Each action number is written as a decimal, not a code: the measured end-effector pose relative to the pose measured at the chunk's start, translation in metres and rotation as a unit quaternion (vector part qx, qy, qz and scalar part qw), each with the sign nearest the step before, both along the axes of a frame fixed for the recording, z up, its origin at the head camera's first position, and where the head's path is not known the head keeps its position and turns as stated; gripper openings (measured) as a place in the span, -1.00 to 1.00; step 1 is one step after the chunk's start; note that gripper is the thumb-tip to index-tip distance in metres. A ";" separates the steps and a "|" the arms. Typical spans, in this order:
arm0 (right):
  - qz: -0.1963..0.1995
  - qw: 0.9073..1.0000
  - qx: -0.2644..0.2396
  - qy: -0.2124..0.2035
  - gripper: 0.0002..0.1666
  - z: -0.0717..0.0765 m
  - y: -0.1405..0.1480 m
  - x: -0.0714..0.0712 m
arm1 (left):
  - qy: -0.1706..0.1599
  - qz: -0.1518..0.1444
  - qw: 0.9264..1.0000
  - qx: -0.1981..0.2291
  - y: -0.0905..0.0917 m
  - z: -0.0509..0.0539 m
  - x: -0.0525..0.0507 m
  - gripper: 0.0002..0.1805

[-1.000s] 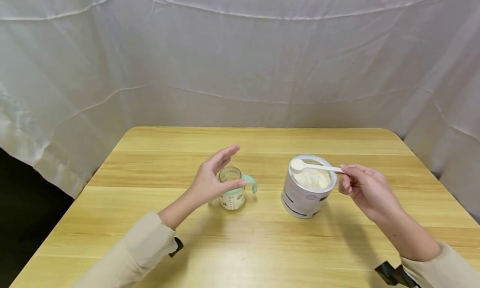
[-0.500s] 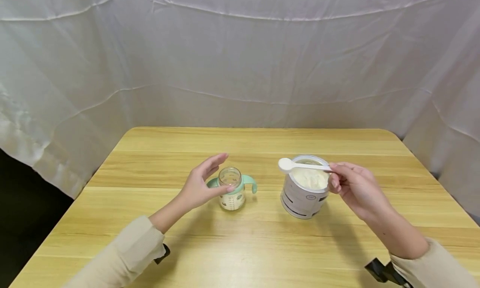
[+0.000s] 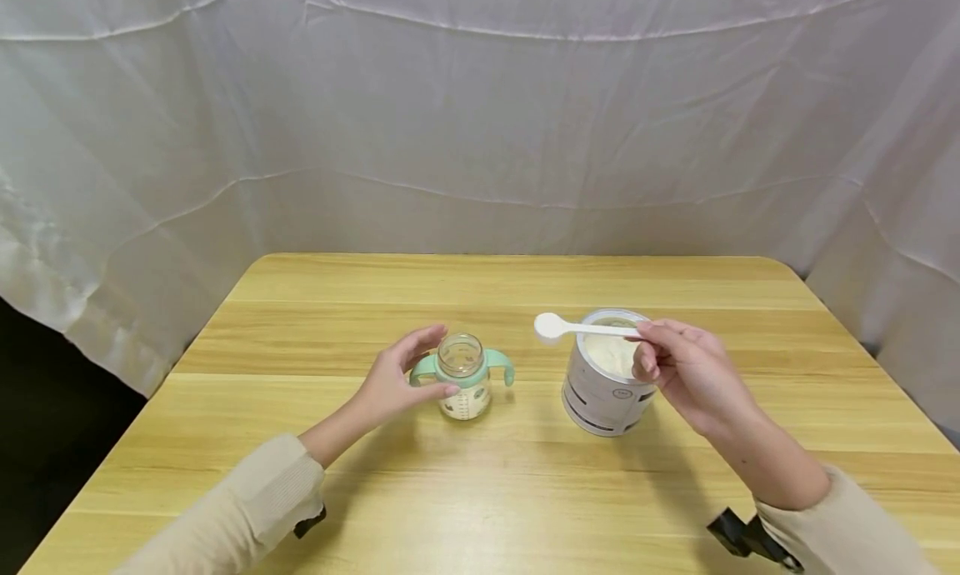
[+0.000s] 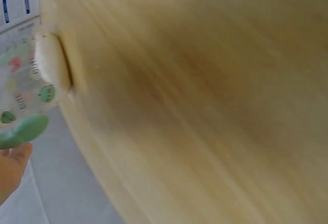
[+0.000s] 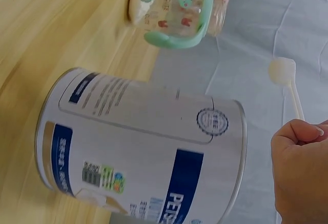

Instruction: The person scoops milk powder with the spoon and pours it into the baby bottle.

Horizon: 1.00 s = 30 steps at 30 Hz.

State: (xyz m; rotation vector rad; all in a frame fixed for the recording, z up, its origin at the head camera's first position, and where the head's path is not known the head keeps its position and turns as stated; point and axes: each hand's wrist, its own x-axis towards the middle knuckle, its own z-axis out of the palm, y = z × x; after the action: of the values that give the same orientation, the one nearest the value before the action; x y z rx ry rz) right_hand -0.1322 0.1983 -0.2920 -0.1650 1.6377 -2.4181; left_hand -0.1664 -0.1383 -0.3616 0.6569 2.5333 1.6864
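Here, right fingers (image 3: pixel 666 335) pinch a probably light, stiff scoop (image 3: pixel 579 328) by its handle (image 3: pixel 607 331), bowl (image 3: pixel 551 327) beyond them; left fingers (image 3: pixel 424 339), spread wide, flank a bottle (image 3: pixel 462 360), perhaps slippery, likely best held around its body (image 3: pixel 467 403).

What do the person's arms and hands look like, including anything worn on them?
The left hand and right hand are gloveless. The left sleeve and right sleeve are beige, ending short of the hands. Black fittings show at the sleeve ends: left fitting, right fitting. I see no cables.
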 end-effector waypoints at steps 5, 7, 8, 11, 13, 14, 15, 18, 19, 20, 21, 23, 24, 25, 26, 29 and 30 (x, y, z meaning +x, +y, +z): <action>0.003 1.000 0.010 0.000 -0.66 0.001 -0.009 -0.001 | -0.020 0.003 1.000 -0.012 -0.001 -0.008 -0.001 -0.11; 0.006 1.000 0.012 -0.001 -0.66 0.002 -0.013 -0.001 | -0.025 0.005 0.999 -0.022 -0.001 -0.011 -0.001 -0.10; 0.006 1.000 0.013 -0.003 -0.67 0.003 -0.015 -0.001 | -0.025 0.007 0.999 -0.028 -0.001 -0.011 -0.001 -0.09; 0.003 1.000 0.018 -0.008 -0.69 0.005 -0.022 -0.001 | -0.024 0.015 0.999 -0.040 0.000 -0.014 -0.001 -0.08; -0.001 1.000 0.023 -0.011 -0.70 0.005 -0.027 0.000 | -0.023 0.021 0.998 -0.047 0.001 -0.014 -0.001 -0.08; -0.002 1.000 0.028 -0.011 -0.70 0.006 -0.029 0.000 | -0.019 0.022 0.998 -0.052 0.001 -0.015 -0.001 -0.08; -0.004 0.999 0.032 -0.010 -0.69 0.006 -0.031 0.000 | -0.021 0.023 0.998 -0.053 0.002 -0.015 -0.001 -0.08; -0.003 0.999 0.046 -0.006 -0.67 0.006 -0.039 0.000 | -0.023 0.022 0.998 -0.058 0.002 -0.016 -0.001 -0.09; -0.001 0.999 0.048 -0.004 -0.66 0.006 -0.042 0.000 | -0.022 0.022 0.998 -0.058 0.002 -0.017 -0.001 -0.09; 0.001 0.999 0.050 -0.002 -0.66 0.005 -0.044 0.000 | -0.021 0.021 0.998 -0.060 0.002 -0.017 -0.001 -0.10; 0.003 0.999 0.048 -0.002 -0.65 0.005 -0.047 0.000 | -0.024 0.022 0.998 -0.058 0.002 -0.017 -0.001 -0.10; 0.006 0.999 0.048 -0.002 -0.65 0.004 -0.052 -0.001 | -0.023 0.024 0.998 -0.060 0.001 -0.017 -0.001 -0.10; 0.007 0.999 0.047 -0.003 -0.65 0.004 -0.055 -0.001 | -0.024 0.024 0.998 -0.060 0.001 -0.016 -0.001 -0.10; 0.007 0.999 0.052 -0.004 -0.65 0.004 -0.058 -0.001 | -0.024 0.025 0.998 -0.060 0.001 -0.016 0.000 -0.11; 0.005 0.998 0.055 -0.006 -0.66 0.004 -0.060 -0.001 | -0.025 0.025 0.998 -0.061 0.001 -0.016 0.000 -0.11; -0.002 0.998 0.064 -0.016 -0.70 0.003 -0.068 -0.002 | -0.029 0.028 0.997 -0.062 0.000 -0.015 0.000 -0.12; -0.005 0.998 0.067 -0.020 -0.72 0.002 -0.071 -0.002 | -0.030 0.029 0.997 -0.063 0.000 -0.015 0.000 -0.13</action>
State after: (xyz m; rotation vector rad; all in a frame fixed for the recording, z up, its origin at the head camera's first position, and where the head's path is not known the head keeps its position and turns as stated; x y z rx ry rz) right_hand -0.1342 0.1277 -0.2897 -0.0870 1.7796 -2.2930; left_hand -0.1663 -0.1382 -0.3770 0.5212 2.6136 1.5205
